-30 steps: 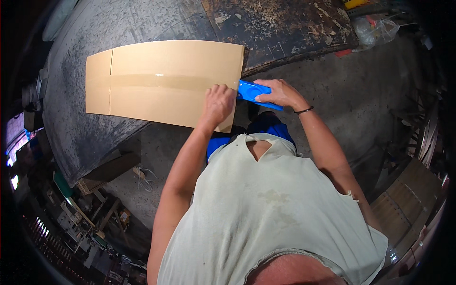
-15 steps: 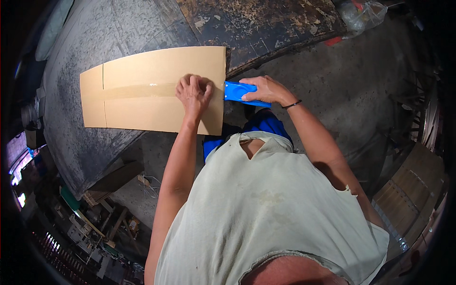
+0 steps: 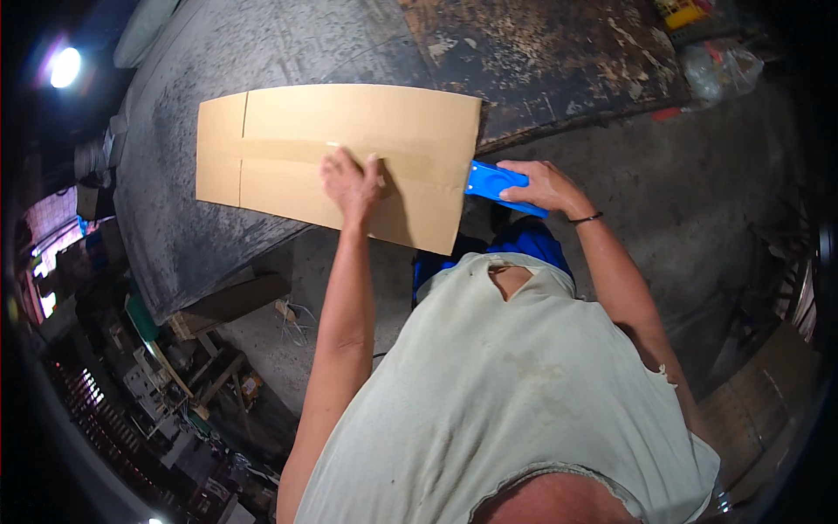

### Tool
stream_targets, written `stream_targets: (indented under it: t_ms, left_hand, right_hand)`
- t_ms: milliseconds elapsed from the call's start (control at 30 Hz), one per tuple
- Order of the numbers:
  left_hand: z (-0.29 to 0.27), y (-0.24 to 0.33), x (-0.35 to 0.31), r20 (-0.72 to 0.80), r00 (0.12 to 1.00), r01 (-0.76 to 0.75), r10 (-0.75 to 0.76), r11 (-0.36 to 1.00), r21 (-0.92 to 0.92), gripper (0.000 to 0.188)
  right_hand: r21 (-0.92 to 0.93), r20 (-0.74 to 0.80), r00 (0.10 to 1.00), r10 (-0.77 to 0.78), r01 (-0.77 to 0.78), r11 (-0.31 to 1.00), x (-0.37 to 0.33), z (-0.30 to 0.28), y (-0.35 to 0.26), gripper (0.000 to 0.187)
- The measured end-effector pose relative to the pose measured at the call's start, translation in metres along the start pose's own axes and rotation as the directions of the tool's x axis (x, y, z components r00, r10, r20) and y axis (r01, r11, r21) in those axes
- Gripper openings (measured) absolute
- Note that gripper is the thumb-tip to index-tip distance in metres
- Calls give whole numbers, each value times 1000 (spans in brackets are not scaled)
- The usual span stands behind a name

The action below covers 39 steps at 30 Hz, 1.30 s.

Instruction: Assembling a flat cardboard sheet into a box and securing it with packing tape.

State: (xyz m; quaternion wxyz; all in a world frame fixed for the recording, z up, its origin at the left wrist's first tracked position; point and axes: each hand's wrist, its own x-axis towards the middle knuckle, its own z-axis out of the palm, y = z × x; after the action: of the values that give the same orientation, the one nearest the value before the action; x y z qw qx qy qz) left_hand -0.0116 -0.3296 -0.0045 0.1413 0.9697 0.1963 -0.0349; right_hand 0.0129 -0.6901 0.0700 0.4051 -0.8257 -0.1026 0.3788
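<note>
Dim, cluttered workshop, concrete floor [image 3: 611, 166], and a big scuffed dark table [image 3: 349, 48] with patchy paint on the right part. Landmark for everything is the long tan cardboard panel [image 3: 410, 118], lying flat on the table with its near right end sticking out over the edge. A strip of shiny tape [image 3: 279, 151] runs lengthwise down its middle, and there are two slits toward its left end.

Left hand [image 3: 351, 185] is over the middle of the cardboard, on the tape line: fingers loosely bent, thumb apart, nothing in the grip. Can't tell how hard the fingertips press, if at all. Right hand [image 3: 548, 189] is just past the cardboard's right edge, fingers and thumb wrapped around a flat blue tool [image 3: 489, 182] whose left end sits right at that edge.

Container-wise: well beyond the cardboard's far right corner there's a crumpled clear plastic bag [image 3: 711, 74] with something red showing in or behind it, can't tell which. Nearer than the cardboard, below its left end, sits a brown carton [image 3: 231, 304]; its contents are too dark to make out.
</note>
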Motion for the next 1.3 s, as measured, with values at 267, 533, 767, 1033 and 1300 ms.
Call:
stream_targets:
  t_ms: [267, 533, 767, 1033, 1300]
  left_hand:
    - [5, 41, -7, 9, 1000, 9, -11, 986, 169, 100]
    - [11, 42, -3, 10, 1000, -19, 17, 983, 181, 99]
    - [1, 39, -2, 54, 998, -21, 10, 978, 206, 94]
    - [-39, -22, -83, 117, 885, -455, 451, 890, 14, 92]
    - [-24, 66, -136, 210, 805, -569, 555, 822, 6, 107]
  right_hand:
    - [57, 40, 999, 25, -28, 998, -20, -15, 20, 68]
    - [132, 30, 999, 17, -21, 991, -32, -16, 55, 69]
    - [126, 63, 998, -5, -3, 992, -11, -5, 73, 72]
    - [133, 44, 998, -43, 37, 990, -2, -1, 84, 72]
    - [103, 65, 992, -106, 99, 990, 6, 2, 87, 69]
